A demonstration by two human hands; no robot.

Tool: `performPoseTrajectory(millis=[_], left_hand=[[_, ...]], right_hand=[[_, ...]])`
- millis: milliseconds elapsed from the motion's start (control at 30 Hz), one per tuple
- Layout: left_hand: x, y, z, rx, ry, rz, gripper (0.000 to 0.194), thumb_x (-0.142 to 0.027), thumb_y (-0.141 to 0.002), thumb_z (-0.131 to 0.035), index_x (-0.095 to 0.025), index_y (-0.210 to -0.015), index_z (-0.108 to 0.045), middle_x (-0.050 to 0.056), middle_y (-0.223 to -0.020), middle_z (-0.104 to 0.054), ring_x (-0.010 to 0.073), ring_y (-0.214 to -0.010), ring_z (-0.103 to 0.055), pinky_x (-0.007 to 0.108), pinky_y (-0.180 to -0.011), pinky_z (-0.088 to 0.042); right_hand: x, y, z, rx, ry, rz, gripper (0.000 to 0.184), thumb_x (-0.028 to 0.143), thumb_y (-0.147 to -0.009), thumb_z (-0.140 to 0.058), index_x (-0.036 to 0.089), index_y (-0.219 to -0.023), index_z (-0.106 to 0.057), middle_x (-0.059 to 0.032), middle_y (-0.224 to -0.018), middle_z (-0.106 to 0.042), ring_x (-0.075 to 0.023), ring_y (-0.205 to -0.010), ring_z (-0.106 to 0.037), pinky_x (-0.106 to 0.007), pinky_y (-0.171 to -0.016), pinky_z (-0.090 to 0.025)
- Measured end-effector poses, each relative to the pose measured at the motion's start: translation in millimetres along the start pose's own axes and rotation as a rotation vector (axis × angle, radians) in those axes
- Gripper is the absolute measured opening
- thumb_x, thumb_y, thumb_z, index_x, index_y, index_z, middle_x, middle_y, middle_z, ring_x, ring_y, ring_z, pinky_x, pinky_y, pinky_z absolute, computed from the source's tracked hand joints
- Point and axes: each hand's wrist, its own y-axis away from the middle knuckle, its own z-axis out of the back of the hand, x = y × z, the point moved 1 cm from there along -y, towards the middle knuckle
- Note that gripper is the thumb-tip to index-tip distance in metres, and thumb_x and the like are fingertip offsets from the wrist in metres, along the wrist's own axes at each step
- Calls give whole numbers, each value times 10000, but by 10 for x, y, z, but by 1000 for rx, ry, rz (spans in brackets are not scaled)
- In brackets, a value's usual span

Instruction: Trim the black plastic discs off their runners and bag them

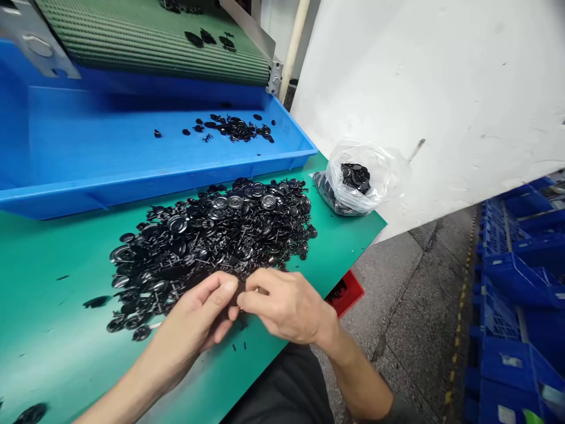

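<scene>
My left hand (212, 309) and my right hand (282, 303) meet at the near edge of a heap of small black plastic parts (229, 224). The fingers of both hands are bent and pinched close together. Whatever lies between the fingertips is hidden or too small to name. Round discs and thin branching pieces make up the heap, which spreads over the green tabletop (66, 259). Two tiny black bits (239, 347) lie on the table just below my hands.
Behind the heap stands a blue tray (154, 179) with some black parts, under a green conveyor belt (154, 41). A clear plastic bag (375, 176) of black discs sits at the right corner. A red bin (353, 294) is below the edge; blue crates (507, 353) stand far right.
</scene>
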Motion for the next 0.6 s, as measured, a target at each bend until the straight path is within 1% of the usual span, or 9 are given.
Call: performPoseTrajectory(millis=[67, 133, 200, 300, 367, 433, 533, 600], left_hand=[[43, -18, 22, -61, -27, -20, 412, -597, -810, -639, -197, -787, -544, -56, -588, -523, 56, -431, -354, 139, -377, -245], [81, -23, 37, -118, -69, -46, 400, -602, -808, -627, -210, -816, -545, -65, -551, -494, 76, -442, -367, 154, -389, -274], [100, -3, 24, -139, -132, -69, 396, -611, -818, -600, -219, -843, -547, -72, -505, -459, 92, -437, -360, 174, -397, -286], [80, 77, -48, -147, -199, -127, 361, -579, -842, -580, -221, -829, -538, -59, -517, -478, 109, -453, -388, 204, -423, -312], [46, 142, -112, -157, -201, -153, 328, -552, -866, -559, -226, -844, -533, -49, -561, -520, 112, -457, -409, 213, -432, -311], [15, 189, -165, -153, -196, -138, 323, -550, -893, -518, -231, -846, -529, -50, -570, -530, 110, -438, -406, 215, -424, -285], [-20, 205, -197, -113, -220, -124, 408, -564, -916, -468, -217, -703, -502, -44, -542, -492, 106, -422, -381, 221, -423, -278], [-32, 188, -187, -100, -244, -124, 459, -564, -918, -460, -214, -622, -462, -40, -519, -462, 107, -417, -343, 229, -417, -275]], right_hand=[[52, 8, -71, -2, -63, -71, 224, 163, -978, -417, 185, -1002, -639, -46, -953, -624, -139, -801, -581, -231, -623, -479], [74, 29, -128, -28, -134, -168, 203, 221, -978, -448, 173, -1090, -610, -58, -995, -630, -145, -818, -597, -238, -674, -505], [89, 43, -176, -56, -168, -243, 202, 281, -972, -482, 172, -1088, -605, -53, -964, -635, -147, -779, -601, -247, -681, -511], [106, 36, -235, -89, -219, -291, 167, 242, -964, -466, 177, -1029, -606, -39, -903, -625, -143, -759, -604, -245, -692, -513], [101, 25, -264, -109, -242, -308, 174, 199, -947, -448, 172, -1049, -586, -48, -919, -622, -150, -787, -611, -252, -720, -522], [85, 22, -295, -104, -251, -287, 216, 192, -933, -447, 168, -1119, -554, -59, -962, -627, -161, -818, -616, -263, -742, -531], [52, 38, -349, -95, -276, -210, 276, 191, -942, -429, 177, -1207, -505, -49, -962, -629, -154, -812, -618, -257, -746, -534], [32, 53, -383, -101, -266, -190, 260, 204, -952, -421, 176, -1198, -502, -41, -916, -625, -148, -766, -611, -252, -710, -531]])
